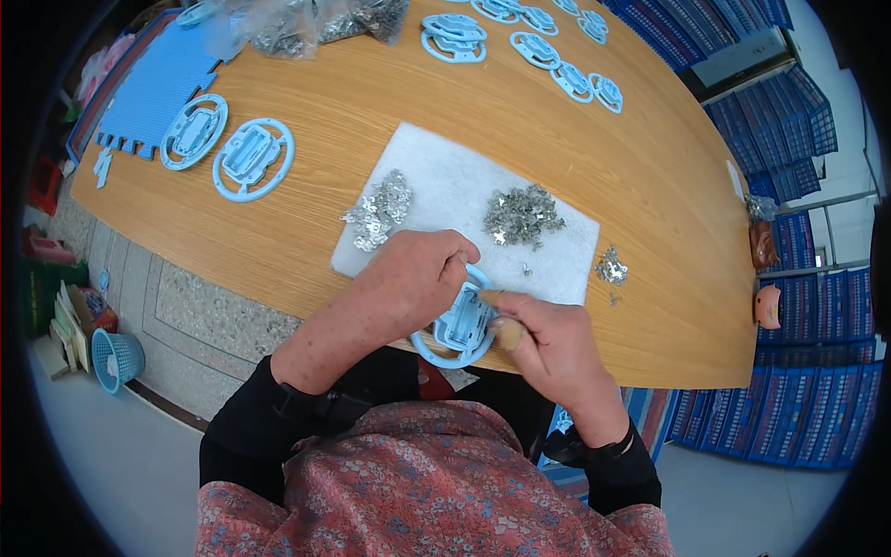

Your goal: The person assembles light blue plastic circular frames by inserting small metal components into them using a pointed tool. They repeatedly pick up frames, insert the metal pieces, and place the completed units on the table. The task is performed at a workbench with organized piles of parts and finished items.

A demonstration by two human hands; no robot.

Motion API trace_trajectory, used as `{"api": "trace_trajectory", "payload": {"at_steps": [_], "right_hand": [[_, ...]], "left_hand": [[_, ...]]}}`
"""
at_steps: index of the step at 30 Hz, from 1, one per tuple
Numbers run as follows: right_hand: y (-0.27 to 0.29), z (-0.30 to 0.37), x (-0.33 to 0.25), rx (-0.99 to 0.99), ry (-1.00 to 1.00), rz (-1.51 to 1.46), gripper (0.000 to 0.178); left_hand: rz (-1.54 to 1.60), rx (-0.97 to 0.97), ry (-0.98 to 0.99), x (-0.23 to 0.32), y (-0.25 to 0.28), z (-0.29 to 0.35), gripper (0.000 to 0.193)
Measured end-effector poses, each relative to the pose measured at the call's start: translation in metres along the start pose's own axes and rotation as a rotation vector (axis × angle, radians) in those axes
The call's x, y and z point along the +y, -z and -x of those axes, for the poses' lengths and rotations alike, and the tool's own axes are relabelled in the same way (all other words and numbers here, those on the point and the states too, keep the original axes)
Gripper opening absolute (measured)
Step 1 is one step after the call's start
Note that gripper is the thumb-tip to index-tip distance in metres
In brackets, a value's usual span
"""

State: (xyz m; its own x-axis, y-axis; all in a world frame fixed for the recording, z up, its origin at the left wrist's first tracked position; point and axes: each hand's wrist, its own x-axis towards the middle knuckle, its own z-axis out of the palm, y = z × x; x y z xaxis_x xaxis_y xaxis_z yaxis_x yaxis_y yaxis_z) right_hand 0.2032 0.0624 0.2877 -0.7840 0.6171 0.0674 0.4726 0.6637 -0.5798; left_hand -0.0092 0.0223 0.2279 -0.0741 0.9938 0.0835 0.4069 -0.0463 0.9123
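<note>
A light blue plastic toy steering wheel (455, 327) is tilted at the table's near edge, its recessed compartment facing up. My left hand (418, 278) is closed on its upper left rim. Over the wheel's right side, my right hand (552, 339) has thumb and forefinger bent close together, both with tan coverings on the tips. Whatever these fingers pinch is hidden. Just beyond my hands lies a white foam sheet (445, 167), bearing a pile of shiny metal clips (382, 209) on the left and a heap of small metal pieces (522, 215) on the right.
Two more blue steering wheels (253, 160) sit at the left, beside a blue foam mat (162, 84). Clear bags of metal parts (325, 26) and several blue wheel pieces (455, 39) occupy the far side. A few loose metal bits (611, 266) lie right of the sheet.
</note>
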Motion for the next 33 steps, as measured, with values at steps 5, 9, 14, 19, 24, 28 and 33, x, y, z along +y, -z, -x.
{"api": "trace_trajectory", "payload": {"at_steps": [5,9,14,19,24,28,33], "right_hand": [[-0.005,0.003,-0.004,0.049,0.002,0.108,0.032],[0.004,0.002,-0.015,-0.211,-0.086,0.195,0.03],[0.007,0.005,-0.01,-0.057,-0.149,0.152,0.036],[0.001,0.006,-0.006,-0.013,-0.038,0.238,0.043],[0.004,0.002,-0.015,-0.041,-0.076,0.297,0.039],[0.004,-0.001,-0.014,-0.029,-0.065,0.225,0.036],[0.004,-0.001,-0.009,-0.016,-0.055,0.129,0.031]], "left_hand": [[0.024,-0.003,0.017,0.002,-0.001,-0.001,0.022],[0.025,-0.011,0.031,0.003,0.001,0.0,0.022],[0.015,0.005,0.018,0.0,-0.001,0.0,0.022],[-0.015,-0.007,0.021,0.0,0.0,-0.001,0.023],[-0.002,-0.012,0.025,0.001,0.0,-0.001,0.023],[-0.011,-0.009,0.014,0.0,0.0,-0.001,0.023],[0.009,0.007,-0.008,-0.001,-0.002,-0.001,0.022]]}}
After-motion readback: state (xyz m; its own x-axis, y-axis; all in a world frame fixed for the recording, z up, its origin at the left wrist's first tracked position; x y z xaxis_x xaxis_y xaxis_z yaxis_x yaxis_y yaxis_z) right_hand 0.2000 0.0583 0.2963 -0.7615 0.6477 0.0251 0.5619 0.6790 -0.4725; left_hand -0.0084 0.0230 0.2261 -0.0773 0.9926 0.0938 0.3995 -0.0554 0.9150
